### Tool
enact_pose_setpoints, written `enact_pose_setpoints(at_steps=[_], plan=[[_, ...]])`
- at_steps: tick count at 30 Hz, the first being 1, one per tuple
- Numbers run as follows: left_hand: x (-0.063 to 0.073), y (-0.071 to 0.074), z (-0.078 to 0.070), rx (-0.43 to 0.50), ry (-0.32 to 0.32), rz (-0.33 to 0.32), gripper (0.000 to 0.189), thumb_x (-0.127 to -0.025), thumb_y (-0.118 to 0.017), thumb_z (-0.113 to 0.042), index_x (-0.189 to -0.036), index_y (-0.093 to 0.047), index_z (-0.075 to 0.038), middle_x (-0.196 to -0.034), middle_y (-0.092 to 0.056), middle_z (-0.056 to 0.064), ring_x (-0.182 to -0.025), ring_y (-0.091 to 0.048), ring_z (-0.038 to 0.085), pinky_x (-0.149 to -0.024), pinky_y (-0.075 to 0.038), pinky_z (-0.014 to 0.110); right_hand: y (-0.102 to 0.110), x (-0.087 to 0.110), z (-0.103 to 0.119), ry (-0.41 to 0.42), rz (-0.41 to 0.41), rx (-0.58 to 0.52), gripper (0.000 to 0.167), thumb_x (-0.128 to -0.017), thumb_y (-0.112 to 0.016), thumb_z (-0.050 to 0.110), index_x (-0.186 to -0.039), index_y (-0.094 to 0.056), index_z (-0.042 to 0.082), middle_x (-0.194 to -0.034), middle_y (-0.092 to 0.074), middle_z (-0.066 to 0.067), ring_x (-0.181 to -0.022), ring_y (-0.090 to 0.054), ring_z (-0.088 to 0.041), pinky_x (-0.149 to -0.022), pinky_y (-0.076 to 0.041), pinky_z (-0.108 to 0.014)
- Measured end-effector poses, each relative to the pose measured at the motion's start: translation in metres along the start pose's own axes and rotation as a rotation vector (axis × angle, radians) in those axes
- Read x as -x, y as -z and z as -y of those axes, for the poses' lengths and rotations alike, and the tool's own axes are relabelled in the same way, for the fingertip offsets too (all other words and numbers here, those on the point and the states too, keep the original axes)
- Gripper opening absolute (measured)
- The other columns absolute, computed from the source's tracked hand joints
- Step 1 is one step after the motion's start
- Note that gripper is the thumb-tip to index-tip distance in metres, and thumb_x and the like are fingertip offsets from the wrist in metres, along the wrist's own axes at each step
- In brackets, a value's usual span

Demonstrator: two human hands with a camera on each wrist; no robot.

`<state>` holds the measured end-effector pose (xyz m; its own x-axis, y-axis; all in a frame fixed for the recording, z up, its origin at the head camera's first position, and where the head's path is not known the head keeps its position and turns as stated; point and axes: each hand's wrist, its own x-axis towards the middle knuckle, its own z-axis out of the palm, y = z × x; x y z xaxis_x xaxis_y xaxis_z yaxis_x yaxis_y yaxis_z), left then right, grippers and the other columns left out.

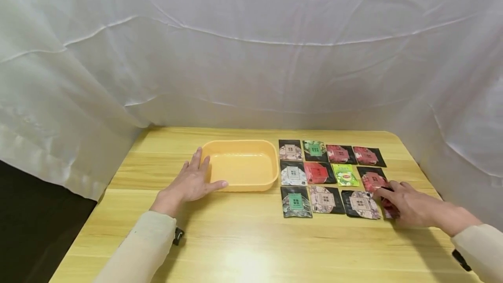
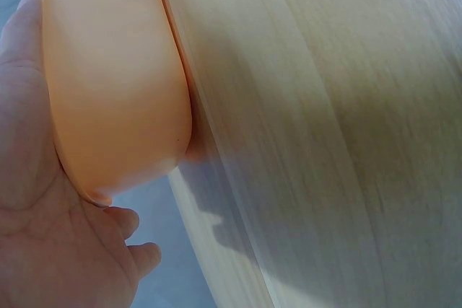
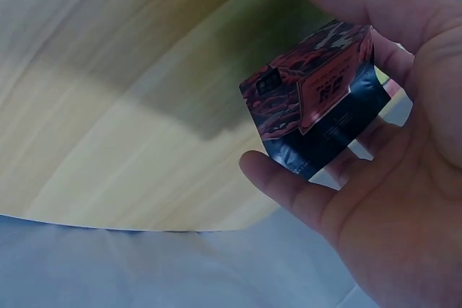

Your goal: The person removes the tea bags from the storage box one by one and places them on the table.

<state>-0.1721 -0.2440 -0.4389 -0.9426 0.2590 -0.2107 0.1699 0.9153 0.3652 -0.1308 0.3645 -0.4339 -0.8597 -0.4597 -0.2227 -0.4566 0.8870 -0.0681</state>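
Note:
My left hand (image 1: 192, 182) lies over the left end of a yellow plastic basin (image 1: 271, 182), fingers spread and straight along its rim. In the left wrist view, the palm is against the basin's outer wall (image 2: 115, 91). My right hand (image 1: 412, 206) is at the near right corner of rows of tea bag sachets, its fingers around a red and black sachet (image 3: 328, 95). In the right wrist view, the thumb stands apart from that sachet, and the little finger is by its near edge. From the head view, the hand partly covers it.
Several flat tea sachets lie in three rows right of the basin, among them a yellow-green one (image 1: 346, 175), a green-labelled one (image 1: 296, 202) and a bright red one (image 1: 316, 172). White cloth (image 1: 275, 77) hangs behind and beside the wooden table (image 1: 235, 239).

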Motion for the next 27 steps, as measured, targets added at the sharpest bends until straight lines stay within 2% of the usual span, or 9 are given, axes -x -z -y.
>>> enact_pose_setpoints(at_steps=[4, 9, 14, 20, 24, 27], plan=[[-0.0010, -0.0003, 0.0009, 0.007, -0.001, 0.000, 0.127, -0.086, -0.045, -0.093, -0.169, -0.009, -0.004, -0.173, 0.027, 0.015, -0.159, -0.002, 0.054, -0.131, -0.004, 0.064, -0.0036, 0.0008, 0.0003, -0.015, 0.010, -0.008, 0.075, -0.065, -0.085, 0.005, -0.136, -0.066, 0.014, -0.140, -0.050, -0.038, -0.119, -0.054, -0.057, -0.081, -0.059, -0.059], [-0.0019, -0.0007, 0.0010, 0.008, -0.003, 0.002, 0.127, -0.086, -0.045, -0.093, -0.169, -0.008, -0.004, -0.174, 0.026, 0.015, -0.161, 0.000, 0.049, -0.132, -0.003, 0.063, -0.0047, 0.0014, 0.0014, -0.026, 0.024, -0.008, 0.077, -0.063, -0.086, 0.003, -0.136, -0.065, 0.015, -0.144, -0.046, -0.041, -0.123, -0.051, -0.063, -0.079, -0.059, -0.060], [-0.0017, -0.0006, 0.0007, 0.006, -0.003, 0.001, 0.126, -0.087, -0.046, -0.092, -0.169, -0.009, -0.003, -0.174, 0.026, 0.015, -0.162, -0.001, 0.048, -0.132, -0.003, 0.062, -0.0045, 0.0024, 0.0032, -0.033, 0.024, 0.001, 0.082, -0.061, -0.088, 0.003, -0.139, -0.064, 0.015, -0.147, -0.043, -0.041, -0.125, -0.048, -0.067, -0.080, -0.057, -0.072], [-0.0009, 0.0000, 0.0000, 0.005, -0.001, 0.003, 0.126, -0.087, -0.046, -0.092, -0.169, -0.009, -0.004, -0.174, 0.026, 0.015, -0.159, -0.005, 0.054, -0.132, -0.005, 0.063, -0.0056, 0.0045, 0.0049, -0.036, 0.003, 0.039, 0.093, -0.064, -0.091, 0.007, -0.150, -0.056, 0.011, -0.146, -0.046, -0.036, -0.125, -0.050, -0.064, -0.088, -0.050, -0.081], [-0.0010, -0.0001, -0.0001, 0.003, -0.001, 0.003, 0.126, -0.087, -0.045, -0.092, -0.169, -0.009, -0.003, -0.174, 0.027, 0.015, -0.161, -0.005, 0.050, -0.132, -0.004, 0.062, -0.0063, 0.0062, 0.0051, -0.017, -0.010, 0.028, 0.094, -0.065, -0.093, 0.008, -0.151, -0.054, 0.014, -0.143, -0.050, -0.031, -0.123, -0.054, -0.059, -0.088, -0.052, -0.078], [-0.0010, -0.0001, -0.0004, 0.007, -0.001, 0.005, 0.125, -0.088, -0.045, -0.091, -0.169, -0.008, -0.004, -0.174, 0.027, 0.015, -0.161, -0.004, 0.049, -0.132, -0.003, 0.062, -0.0054, 0.0074, 0.0049, -0.007, 0.000, 0.003, 0.097, -0.063, -0.096, 0.008, -0.150, -0.053, 0.014, -0.142, -0.050, -0.032, -0.122, -0.054, -0.059, -0.086, -0.053, -0.077]])
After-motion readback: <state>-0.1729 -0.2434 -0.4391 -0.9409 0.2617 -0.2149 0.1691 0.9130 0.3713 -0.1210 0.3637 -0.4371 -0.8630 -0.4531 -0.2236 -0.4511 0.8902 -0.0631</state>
